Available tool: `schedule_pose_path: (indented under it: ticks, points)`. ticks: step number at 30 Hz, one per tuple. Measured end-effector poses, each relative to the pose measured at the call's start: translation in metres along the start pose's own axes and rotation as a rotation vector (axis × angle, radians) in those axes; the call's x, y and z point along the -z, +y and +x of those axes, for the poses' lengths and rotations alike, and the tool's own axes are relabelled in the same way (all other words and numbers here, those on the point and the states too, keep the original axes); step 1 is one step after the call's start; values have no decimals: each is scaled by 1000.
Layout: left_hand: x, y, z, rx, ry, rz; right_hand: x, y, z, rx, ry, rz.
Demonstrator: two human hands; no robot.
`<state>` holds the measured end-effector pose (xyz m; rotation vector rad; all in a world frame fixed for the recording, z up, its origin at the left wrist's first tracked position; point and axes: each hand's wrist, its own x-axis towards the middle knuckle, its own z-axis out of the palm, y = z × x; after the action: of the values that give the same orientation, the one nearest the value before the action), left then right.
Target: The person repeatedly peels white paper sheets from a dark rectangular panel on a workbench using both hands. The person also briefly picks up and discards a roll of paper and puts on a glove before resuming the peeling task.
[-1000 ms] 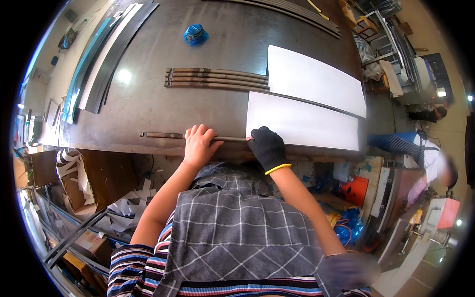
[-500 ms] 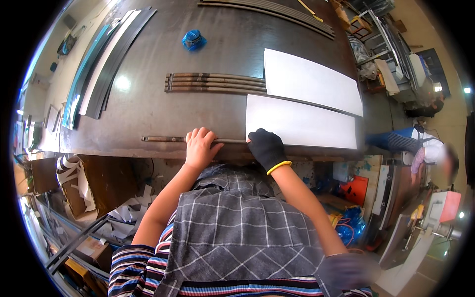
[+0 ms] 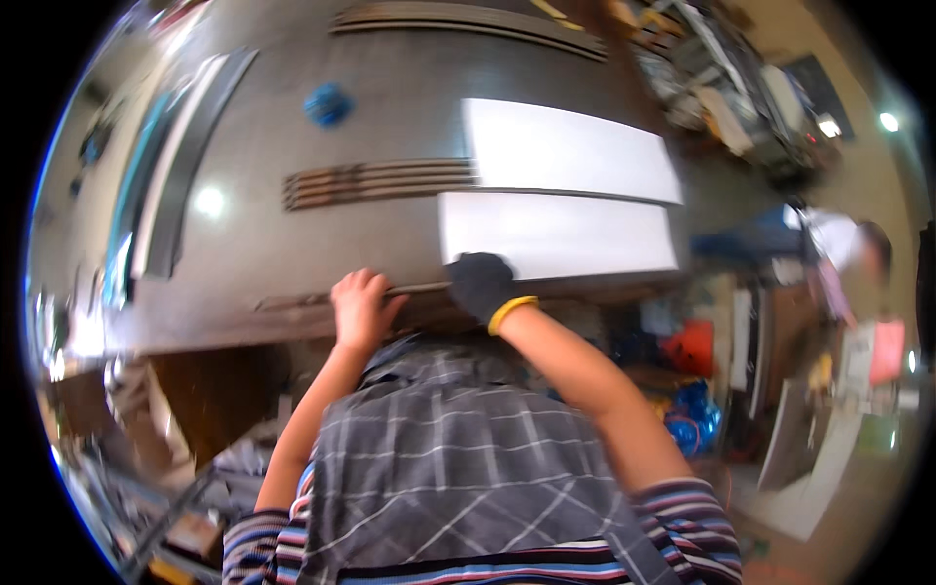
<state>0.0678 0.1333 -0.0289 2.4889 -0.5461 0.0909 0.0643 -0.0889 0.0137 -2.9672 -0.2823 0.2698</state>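
Observation:
Along the table's near edge lies a narrow brown strip (image 3: 419,289), its left end blurred. My bare left hand (image 3: 361,312) is closed over its middle, with the thumb to the right and fingers bent across it. My right hand (image 3: 483,288), in a black glove with a yellow cuff, is closed around the strip farther right, its fingertips mostly hidden. The glove meets the lower left corner of the nearer white sheet (image 3: 556,237). Behind it lies a second white sheet (image 3: 570,151), which covers the right part of several similar brown strips (image 3: 380,178).
A blue wrapped roundish thing (image 3: 327,103) stands on the table (image 3: 292,244). Long dark, white and teal strips (image 3: 180,175) lie at the left, more long bars (image 3: 468,21) at the far side. An open cardboard box (image 3: 210,405) stands below left; another person (image 3: 829,239) is at right.
My view has shifted and turned a little, so the table's contents sit farther left and tilted in the picture. Both hands stay on the brown strip.

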Motion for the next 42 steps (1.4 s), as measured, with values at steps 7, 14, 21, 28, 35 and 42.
schedule_pose_path:
  ticks: [7, 14, 21, 28, 35, 42]
  points:
    - [-31, -34, -9, 50, -46, 118, -17, -21, 10, 35, -45, -125]
    - [-22, -48, -13, 57, -7, 177, -1, -20, 22, -168, 15, 19]
    - [18, -65, -23, 7, -19, 226, 28, 237, -91, -983, 259, -63]
    - [24, 14, -1, -46, -32, 64, 77, 259, -155, -865, -16, 241]
    - [-47, 144, 87, -277, -374, -267, 16, 103, -85, -254, 439, 244]
    - [-72, 167, 49, -222, -605, 145, 12, 226, -94, -466, 786, 33]
